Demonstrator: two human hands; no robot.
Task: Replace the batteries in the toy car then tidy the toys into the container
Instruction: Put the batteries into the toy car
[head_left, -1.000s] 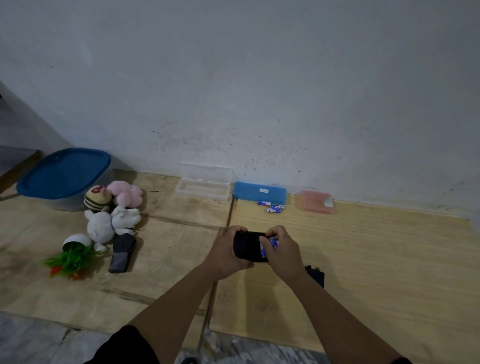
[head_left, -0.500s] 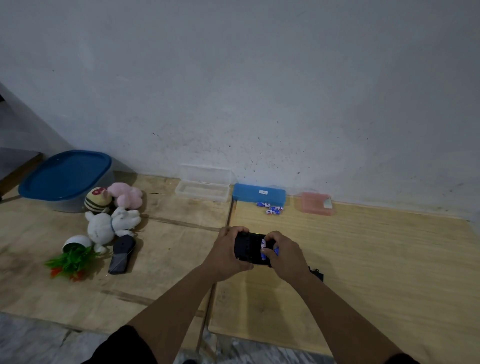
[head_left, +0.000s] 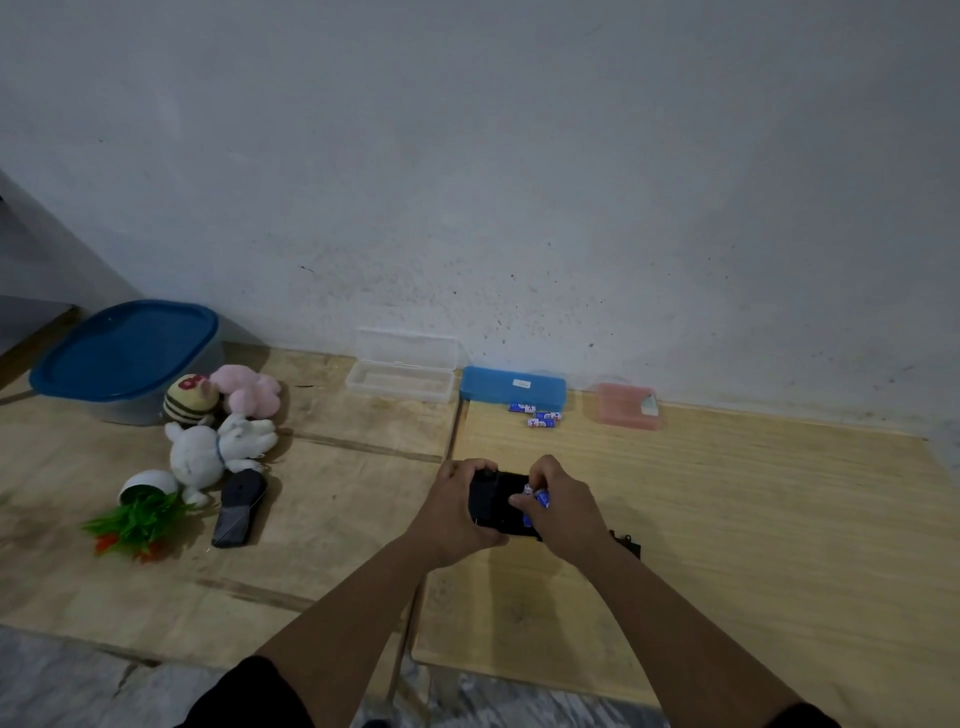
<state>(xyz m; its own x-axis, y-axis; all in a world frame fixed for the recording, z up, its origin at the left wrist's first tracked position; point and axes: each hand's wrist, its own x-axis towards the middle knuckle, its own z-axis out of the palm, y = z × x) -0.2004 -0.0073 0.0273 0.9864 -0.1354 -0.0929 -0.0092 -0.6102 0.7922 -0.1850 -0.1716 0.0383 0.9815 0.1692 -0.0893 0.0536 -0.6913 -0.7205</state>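
While left hand (head_left: 457, 512) is gripping black plastic toy car (head_left: 496, 506), right hand (head_left: 558, 512) is now pinching blue battery (head_left: 540, 498) tilted up, lifting out

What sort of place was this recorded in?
Probably a home room, on a makeshift plywood platform against a scuffed white wall, with plush toys and a blue-lidded container.

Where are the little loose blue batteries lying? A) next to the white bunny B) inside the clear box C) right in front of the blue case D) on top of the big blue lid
C: the three loose batteries lie on the wooden board just in front of the closed blue case, by the wall.
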